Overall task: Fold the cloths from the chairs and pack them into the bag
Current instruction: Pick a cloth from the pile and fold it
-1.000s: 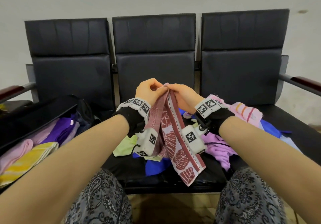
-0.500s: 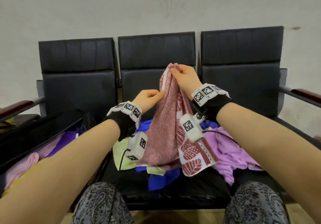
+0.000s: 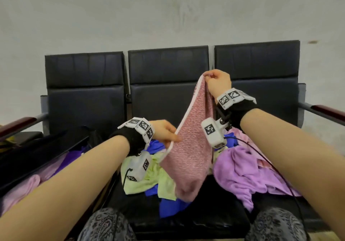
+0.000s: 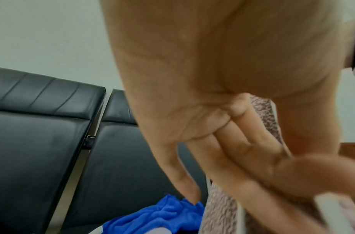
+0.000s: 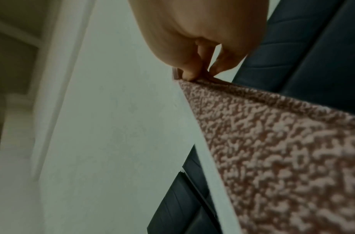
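Observation:
A pink-red towel (image 3: pixel 192 147) with a white edge hangs over the middle chair seat. My right hand (image 3: pixel 217 81) pinches its top corner, raised in front of the backrest; the right wrist view shows the fingertips (image 5: pixel 194 74) nipping the towel (image 5: pixel 282 142). My left hand (image 3: pixel 166 133) pinches the white edge lower down to the left; thumb and fingers (image 4: pixel 242 152) clamp the towel (image 4: pixel 222 209). The open black bag (image 3: pixel 37 158) stands on the left seat with folded pink and purple cloths inside.
Loose cloths lie on the middle seat: a lime one (image 3: pixel 149 177), a blue one (image 3: pixel 171 205) and a lilac one (image 3: pixel 242 173) to the right. Three black chair backs (image 3: pixel 168 83) stand against a pale wall. Armrests (image 3: pixel 321 111) flank the row. My knees show at the bottom edge.
My right hand has lifted the towel's corner up and to the right. The left hand has slid down along the white edge, and the towel now hangs spread between them.

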Motion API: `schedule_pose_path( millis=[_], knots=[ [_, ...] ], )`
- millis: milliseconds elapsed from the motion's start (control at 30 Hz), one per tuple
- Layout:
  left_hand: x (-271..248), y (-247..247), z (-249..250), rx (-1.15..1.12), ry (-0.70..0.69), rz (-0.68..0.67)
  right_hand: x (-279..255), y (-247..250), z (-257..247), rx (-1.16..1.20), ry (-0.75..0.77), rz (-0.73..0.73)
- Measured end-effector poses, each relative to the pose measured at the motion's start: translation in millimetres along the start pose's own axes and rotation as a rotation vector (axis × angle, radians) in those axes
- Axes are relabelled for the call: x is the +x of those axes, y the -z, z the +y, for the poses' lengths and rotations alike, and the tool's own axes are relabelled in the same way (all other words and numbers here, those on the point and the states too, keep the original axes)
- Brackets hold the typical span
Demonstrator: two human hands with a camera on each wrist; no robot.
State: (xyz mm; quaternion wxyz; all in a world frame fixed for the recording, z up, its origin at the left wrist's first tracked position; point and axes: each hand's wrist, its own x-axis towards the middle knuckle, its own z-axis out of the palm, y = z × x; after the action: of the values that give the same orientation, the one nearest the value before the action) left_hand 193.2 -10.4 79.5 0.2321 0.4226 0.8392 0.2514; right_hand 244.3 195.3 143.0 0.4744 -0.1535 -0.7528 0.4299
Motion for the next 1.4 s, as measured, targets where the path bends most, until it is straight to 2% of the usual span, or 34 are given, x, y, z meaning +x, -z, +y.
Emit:
schedule_pose_path(
  millis=[67,100,233,300,367,467,533,600,667,800,933,1100,1167,1267,1400],
  knots=[
    [-5,-8,-6,0.029,0.075,-0.145,7,4,4,0.097,-0.07,0.008],
    [-5,-11,-8,0.063,0.104,-0.165,10,6,6,0.134,-0.097,0.009],
    [-2,-18,-12,0.155,0.122,-0.066,14,12,13,0.108,-0.12,0.019],
    [-1,-24,-10,0.091,0.105,-0.098,15,15,17,0.092,-0.12,0.046],
    [0,-30,-9,0.04,0.151,-0.167,16,19,19,0.11,-0.131,0.055],
    [0,-31,-13,0.2,0.248,-0.26,17,26,23,0.117,-0.142,0.062],
    [1,-27,-18,0.396,0.266,-0.248,17,30,27,0.093,-0.151,0.064],
    [4,-23,-25,0.678,0.325,-0.056,13,34,32,0.054,-0.146,0.026],
    [6,-20,-29,0.826,0.454,0.193,7,39,37,-0.032,-0.129,-0.024],
    [2,3,-42,0.741,0.573,0.596,-1,45,46,-0.163,-0.062,-0.136],
    [-6,39,-49,0.658,0.703,0.868,-11,48,41,-0.218,-0.014,-0.268],
    [-25,76,-36,0.604,0.552,1.107,-15,42,32,-0.409,0.027,-0.311],
    [-37,86,-28,0.623,0.428,1.153,-14,40,27,-0.457,0.067,-0.246],
    [-47,94,-25,0.573,0.299,1.288,-17,39,19,-0.369,0.155,-0.091],
    [-45,87,-30,0.58,0.333,1.268,-26,33,20,-0.379,0.059,-0.107]
  ],
)
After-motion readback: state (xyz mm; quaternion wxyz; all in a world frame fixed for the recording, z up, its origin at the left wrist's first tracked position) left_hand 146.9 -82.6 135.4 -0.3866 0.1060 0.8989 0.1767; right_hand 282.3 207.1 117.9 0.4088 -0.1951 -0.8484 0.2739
